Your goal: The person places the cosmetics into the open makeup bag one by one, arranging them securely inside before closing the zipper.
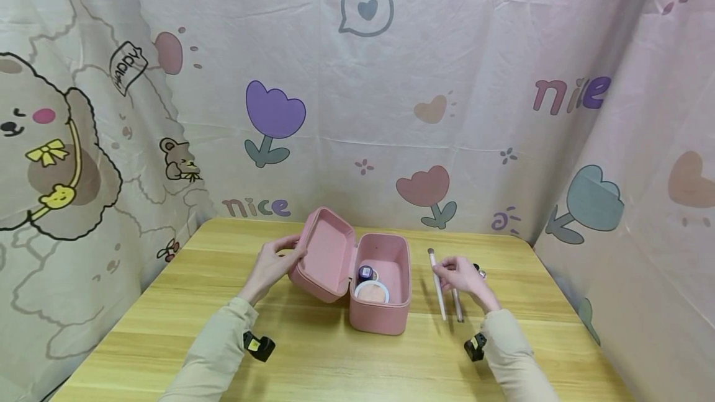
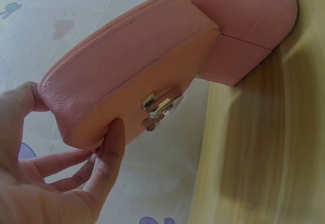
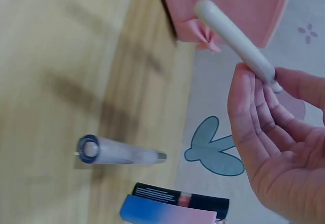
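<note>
My left hand grips the edge of the lid of a pink cosmetic case, which stands open with the lid tipped to the left. The left wrist view shows fingers and thumb round the lid's corner, near a gold clasp and handle. Inside the case lie a round compact and a small dark-capped jar. To the right of the case, my right hand pinches a slim white makeup brush between thumb and fingertips, raised above the table.
A second slim stick-like item lies on the wooden table below the right hand. Beside it are a black tube and a blue-and-pink box. A pink bow decorates the case's side. Patterned curtains surround the table.
</note>
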Demonstrator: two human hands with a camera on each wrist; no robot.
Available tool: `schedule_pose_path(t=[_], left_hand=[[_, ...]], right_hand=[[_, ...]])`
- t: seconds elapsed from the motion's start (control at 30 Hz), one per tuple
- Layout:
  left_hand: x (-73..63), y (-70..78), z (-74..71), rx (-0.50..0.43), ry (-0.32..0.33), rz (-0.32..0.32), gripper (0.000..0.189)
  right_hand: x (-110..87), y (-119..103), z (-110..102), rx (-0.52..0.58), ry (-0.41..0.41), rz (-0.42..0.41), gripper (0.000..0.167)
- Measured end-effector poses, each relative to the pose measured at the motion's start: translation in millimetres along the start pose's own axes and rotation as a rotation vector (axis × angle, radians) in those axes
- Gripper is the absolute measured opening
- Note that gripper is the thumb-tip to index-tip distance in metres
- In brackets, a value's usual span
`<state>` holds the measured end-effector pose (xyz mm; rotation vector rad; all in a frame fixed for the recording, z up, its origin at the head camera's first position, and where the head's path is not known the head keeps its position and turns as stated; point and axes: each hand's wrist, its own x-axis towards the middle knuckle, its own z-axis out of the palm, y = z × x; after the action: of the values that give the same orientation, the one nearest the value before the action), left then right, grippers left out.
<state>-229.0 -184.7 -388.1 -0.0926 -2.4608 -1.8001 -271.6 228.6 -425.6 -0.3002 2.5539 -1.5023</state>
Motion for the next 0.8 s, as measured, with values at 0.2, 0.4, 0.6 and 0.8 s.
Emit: schedule_pose_path(t=[0.2, 0.4, 0.6, 0.8], left_hand=[[0.6, -0.7, 0.1, 0.0, -0.001, -0.001, 0.052], [0.9, -0.4, 0.4, 0.003, -0.002, -0.006, 0.053], [0.2, 0.4, 0.2, 0.002, -0.001, -0.011, 0.053], [0.0, 0.4, 0.5, 0.001, -0.004, -0.018, 0.054]], right_hand=[[5.3, -6, -9, 0.067, -0.034, -0.001, 0.032], [11.7, -15, -17, 0.088, -0.055, -0.023, 0.034], [18.7, -28, -22, 0.119, -0.086, -0.037, 0.034], [25.6, -41, -25, 0.109, -0.114, -0.07, 0.035]])
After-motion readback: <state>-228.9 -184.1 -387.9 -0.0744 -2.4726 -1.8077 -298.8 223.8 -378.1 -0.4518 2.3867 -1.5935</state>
